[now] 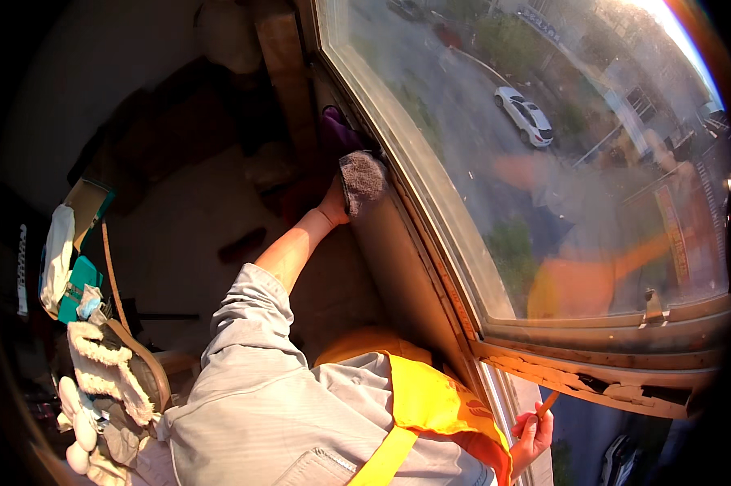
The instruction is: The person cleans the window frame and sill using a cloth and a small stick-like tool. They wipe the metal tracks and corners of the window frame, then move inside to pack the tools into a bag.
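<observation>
My left arm, in a rolled grey sleeve, stretches forward along the inner side of the window. A brown-grey cloth (364,181) is bunched under my left hand (333,202), whose fingers are mostly hidden by it. The cloth rests on the brown sill (398,251), close to the window frame (430,186). Lower right, my right hand (532,437) is closed by the open gap under the window. Its fingers are curled around a thin orange-brown piece (549,402); whether this is a stick or part of the frame I cannot tell.
A glass pane (495,211) with reflections fills the right, a street and white car (524,116) beyond. Its lower edge (600,381) has peeling orange-brown material. A purple item (339,130) lies past the cloth. Left are a teal box (82,279) and a fluffy cream cloth (110,368).
</observation>
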The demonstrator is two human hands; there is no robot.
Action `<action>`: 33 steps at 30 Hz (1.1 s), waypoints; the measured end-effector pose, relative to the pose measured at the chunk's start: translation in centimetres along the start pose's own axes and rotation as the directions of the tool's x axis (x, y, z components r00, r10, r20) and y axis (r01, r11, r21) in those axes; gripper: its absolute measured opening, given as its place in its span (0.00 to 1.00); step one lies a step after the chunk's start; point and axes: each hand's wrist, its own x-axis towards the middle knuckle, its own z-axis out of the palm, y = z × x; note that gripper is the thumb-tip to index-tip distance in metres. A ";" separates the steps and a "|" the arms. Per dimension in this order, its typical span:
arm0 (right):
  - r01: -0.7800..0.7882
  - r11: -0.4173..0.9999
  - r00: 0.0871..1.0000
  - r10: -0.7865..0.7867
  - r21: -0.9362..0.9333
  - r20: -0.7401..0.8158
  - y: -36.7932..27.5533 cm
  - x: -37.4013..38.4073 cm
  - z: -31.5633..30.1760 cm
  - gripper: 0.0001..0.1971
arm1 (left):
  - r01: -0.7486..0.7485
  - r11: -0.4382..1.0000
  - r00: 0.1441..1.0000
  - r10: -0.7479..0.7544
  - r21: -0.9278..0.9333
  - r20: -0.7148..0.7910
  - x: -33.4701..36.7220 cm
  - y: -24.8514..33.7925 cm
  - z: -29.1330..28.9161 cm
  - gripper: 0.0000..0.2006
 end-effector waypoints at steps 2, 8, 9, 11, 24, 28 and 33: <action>-0.012 1.000 1.000 0.012 -0.018 0.012 -0.7 -0.3 0.6 0.10 | -0.214 0.822 0.977 0.181 0.528 0.114 0.1 1.4 -0.1 0.11; 0.041 0.999 0.999 -0.042 0.025 0.025 -1.3 -1.0 1.7 0.10 | -0.196 0.750 0.970 0.054 0.632 0.236 0.0 7.9 1.7 0.12; 0.045 0.998 0.998 -0.046 0.033 0.032 -1.9 -1.2 2.0 0.10 | -0.210 0.644 0.949 -0.049 0.736 0.313 -0.8 9.4 2.3 0.14; 0.038 0.998 0.997 -0.041 0.050 0.063 -2.3 -1.3 2.0 0.10 | -0.308 0.672 0.942 0.116 0.674 0.315 -2.7 12.4 4.5 0.12; -0.015 0.991 0.872 0.078 -0.133 0.482 -5.5 -1.0 1.5 0.16 | -0.220 0.933 0.975 0.202 0.286 0.091 -10.2 19.9 13.8 0.12; 0.284 0.951 0.721 -0.126 -0.125 0.682 -7.6 0.5 3.9 0.18 | 0.099 0.993 0.981 -0.086 0.070 -0.172 -7.8 21.2 8.7 0.14; 0.550 0.834 0.572 -0.337 -0.045 0.748 -11.1 2.2 8.3 0.18 | -0.183 0.752 0.868 0.426 0.633 -0.255 -2.6 19.2 0.3 0.18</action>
